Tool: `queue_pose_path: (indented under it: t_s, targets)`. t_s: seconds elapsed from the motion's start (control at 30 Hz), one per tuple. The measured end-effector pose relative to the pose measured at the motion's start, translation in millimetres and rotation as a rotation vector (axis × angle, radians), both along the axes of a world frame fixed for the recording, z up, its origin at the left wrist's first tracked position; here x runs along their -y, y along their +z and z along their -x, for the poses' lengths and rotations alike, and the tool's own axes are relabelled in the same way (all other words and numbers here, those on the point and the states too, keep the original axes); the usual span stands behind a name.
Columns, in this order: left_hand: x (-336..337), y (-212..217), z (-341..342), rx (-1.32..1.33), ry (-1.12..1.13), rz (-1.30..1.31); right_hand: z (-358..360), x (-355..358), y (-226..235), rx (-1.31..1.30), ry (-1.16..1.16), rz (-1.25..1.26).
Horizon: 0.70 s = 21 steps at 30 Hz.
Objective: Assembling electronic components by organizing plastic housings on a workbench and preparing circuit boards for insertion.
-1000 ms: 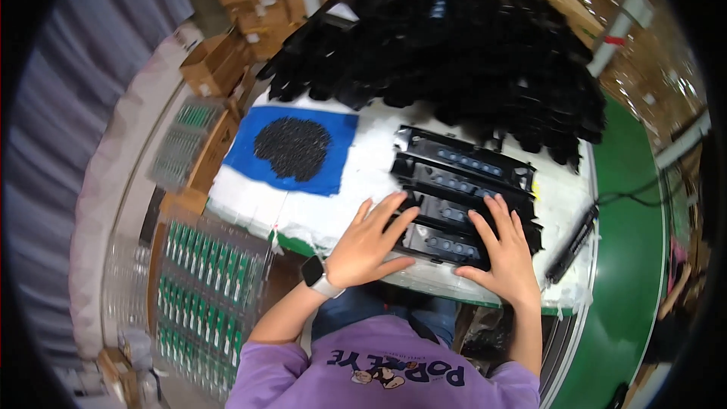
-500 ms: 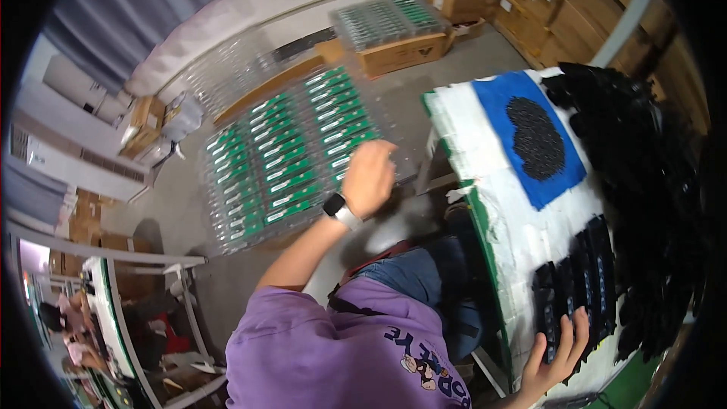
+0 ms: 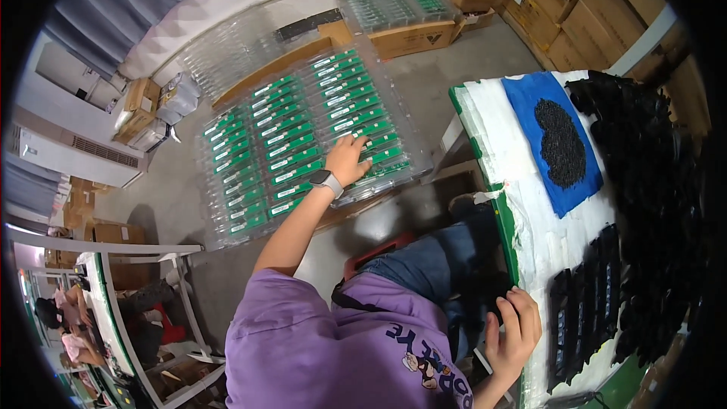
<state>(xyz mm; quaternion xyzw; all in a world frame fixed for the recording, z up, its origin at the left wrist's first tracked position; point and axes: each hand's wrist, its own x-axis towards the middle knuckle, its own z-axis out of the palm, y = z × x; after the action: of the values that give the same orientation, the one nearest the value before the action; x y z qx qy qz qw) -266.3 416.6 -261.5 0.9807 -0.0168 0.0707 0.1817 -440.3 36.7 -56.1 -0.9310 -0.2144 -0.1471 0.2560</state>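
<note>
My left hand (image 3: 348,160), with a watch on its wrist, reaches over the clear plastic tray (image 3: 413,136). Its parted fingers rest on the near end of the right-hand column of green circuit boards (image 3: 286,157), and I see none lifted. Several columns of these narrow boards lie in the tray. At the near edge of the white-topped table (image 3: 491,140), my right hand (image 3: 516,333) hovers with bent, parted fingers and nothing in them. Just right of it, several long black strip-shaped housings (image 3: 581,307) lie side by side on the table.
A blue cloth (image 3: 522,106) carries a pile of small black parts (image 3: 559,144). Black pieces (image 3: 655,220) are heaped along the table's far side. Behind the tray stand another loaded tray (image 3: 394,4) and cardboard boxes (image 3: 556,4). Other people (image 3: 72,318) sit at a bench far left.
My left hand has come down from above the tray onto the boards, its fingers opening out. My right hand has left the black housings and moved left to the table's edge.
</note>
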Motion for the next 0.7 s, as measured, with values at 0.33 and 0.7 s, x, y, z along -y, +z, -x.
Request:
queue_pose_path:
  t_s: [0.33, 0.7]
  targets:
    - [19, 6, -16, 0.017, 0.068, 0.006, 5, -2, -8, 0.013, -0.063, -0.119]
    - [6, 2, -22, -0.322, 0.173, 0.127, 18, 3, -16, -0.011, -0.090, -0.205]
